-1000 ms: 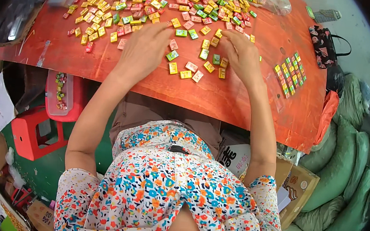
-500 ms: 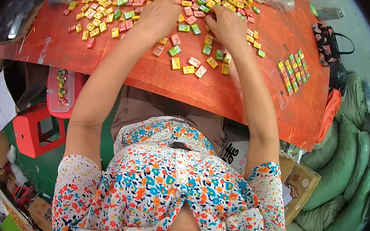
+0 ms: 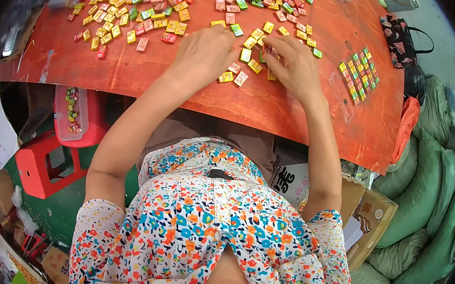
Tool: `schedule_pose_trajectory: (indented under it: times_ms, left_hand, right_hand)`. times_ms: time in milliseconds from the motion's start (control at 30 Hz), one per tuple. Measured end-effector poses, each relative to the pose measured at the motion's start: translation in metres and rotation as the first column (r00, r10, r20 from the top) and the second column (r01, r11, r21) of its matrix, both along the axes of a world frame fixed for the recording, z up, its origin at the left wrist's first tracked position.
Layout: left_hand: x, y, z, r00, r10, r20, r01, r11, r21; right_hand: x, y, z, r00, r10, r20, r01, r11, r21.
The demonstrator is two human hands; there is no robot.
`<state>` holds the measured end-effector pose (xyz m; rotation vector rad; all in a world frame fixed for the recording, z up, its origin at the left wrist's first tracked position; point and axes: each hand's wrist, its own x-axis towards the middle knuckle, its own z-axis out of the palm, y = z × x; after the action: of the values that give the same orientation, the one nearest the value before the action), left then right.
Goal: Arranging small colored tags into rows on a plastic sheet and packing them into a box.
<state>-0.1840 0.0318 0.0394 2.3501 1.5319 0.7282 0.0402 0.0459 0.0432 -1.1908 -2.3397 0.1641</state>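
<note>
Small boxes (image 3: 180, 28) in yellow, red, pink and green lie scattered over the far part of a red tabletop (image 3: 151, 78). My left hand (image 3: 206, 54) rests low over the table, its back up. Its fingers curl down, and their tips are mostly hidden. Across a narrow gap, my right hand (image 3: 293, 66) has its thumb and forefinger bent around a small dark red box (image 3: 270, 50), which is partly covered. Between the hands are several loose boxes, among them a yellow box (image 3: 255, 65) and a pink box (image 3: 240, 78).
At the right, a block of small boxes (image 3: 359, 75) stands in neat rows. A dark floral bag (image 3: 397, 42) lies beyond the table edge. Green sacks (image 3: 420, 184) are piled on the right. Below left, a clear tub (image 3: 72, 117) of small pieces sits near a red stool (image 3: 42, 164).
Both hands have come nearer to me across the table. Several loose boxes that lay near the front edge are now gathered closer together between the hands.
</note>
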Motion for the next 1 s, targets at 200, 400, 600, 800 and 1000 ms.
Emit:
schedule_pose_trajectory:
  times_ms: [200, 400, 600, 800, 1000]
  left_hand:
    - [0.008, 0.007, -0.005, 0.997, -0.047, -0.053, 0.042, 0.996, -0.079]
    - [0.001, 0.009, 0.007, 0.984, -0.18, 0.012, 0.179, 0.961, -0.21]
    - [0.018, 0.004, -0.003, 0.993, -0.104, 0.047, 0.108, 0.988, -0.107]
    - [0.023, 0.002, -0.011, 0.997, -0.066, 0.038, 0.069, 0.994, -0.088]
    - [0.015, 0.001, -0.011, 0.996, -0.034, 0.079, 0.038, 0.999, -0.039]
  right_hand:
    - [0.012, -0.009, 0.002, 0.982, -0.147, 0.12, 0.145, 0.989, 0.026]
    - [0.013, -0.006, 0.0, 0.997, 0.022, 0.069, -0.021, 1.0, -0.019]
    - [0.012, -0.005, 0.01, 0.984, -0.095, 0.149, 0.105, 0.992, -0.064]
    - [0.006, -0.011, 0.013, 0.993, -0.098, 0.068, 0.102, 0.994, -0.048]
    - [-0.01, -0.002, -0.001, 0.998, -0.036, -0.059, 0.037, 0.999, 0.017]
